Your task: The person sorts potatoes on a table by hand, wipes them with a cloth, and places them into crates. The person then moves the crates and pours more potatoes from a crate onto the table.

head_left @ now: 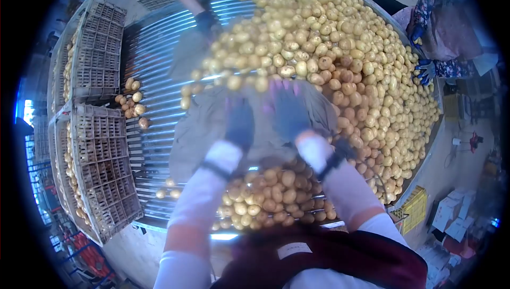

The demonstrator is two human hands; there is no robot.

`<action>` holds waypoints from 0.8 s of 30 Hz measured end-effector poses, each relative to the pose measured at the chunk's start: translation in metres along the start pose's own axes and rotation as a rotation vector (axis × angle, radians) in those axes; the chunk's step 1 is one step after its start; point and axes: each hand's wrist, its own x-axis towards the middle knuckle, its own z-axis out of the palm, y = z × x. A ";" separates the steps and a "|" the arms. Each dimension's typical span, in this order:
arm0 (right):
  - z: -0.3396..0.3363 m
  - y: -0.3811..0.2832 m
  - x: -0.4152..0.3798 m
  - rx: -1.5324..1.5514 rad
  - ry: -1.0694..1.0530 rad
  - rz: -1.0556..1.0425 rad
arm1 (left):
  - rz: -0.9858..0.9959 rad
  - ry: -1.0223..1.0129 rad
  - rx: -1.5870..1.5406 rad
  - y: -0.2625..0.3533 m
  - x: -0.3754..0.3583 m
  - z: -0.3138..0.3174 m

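Note:
My left hand point(239, 123), in a dark glove with bare fingertips, lies over a grey-brown cloth point(196, 129), fingers stretched forward. Beside it my right hand point(289, 112), gloved the same way, is open with its fingers spread at the cloth's far edge. Both are slightly blurred. Just beyond the fingertips is a big pile of potatoes point(313, 39), which also runs down the right side. A smaller heap of potatoes point(271, 196) lies on the near side of the cloth, between my forearms. Underneath is a table of metal rollers point(154, 66).
Two slatted crates point(101, 167) holding potatoes stand along the left edge. Across the table, a person's gloved hand point(206, 22) rests near another cloth. At the right, another person's blue-gloved hand point(425, 71) is by the pile. A yellow crate point(414, 209) stands lower right.

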 end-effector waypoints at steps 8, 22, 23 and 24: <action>-0.065 -0.012 -0.107 0.269 -0.311 0.009 | 0.056 -0.262 -0.500 0.043 -0.078 -0.039; -0.043 -0.003 -0.092 0.193 -0.305 -0.170 | 0.078 0.170 -0.405 0.033 -0.082 -0.010; -0.046 -0.008 -0.118 0.259 -0.317 -0.141 | 0.088 0.060 -0.418 0.041 -0.111 -0.019; -0.045 -0.009 -0.131 0.328 -0.333 -0.114 | 0.094 -0.053 -0.432 0.044 -0.125 -0.031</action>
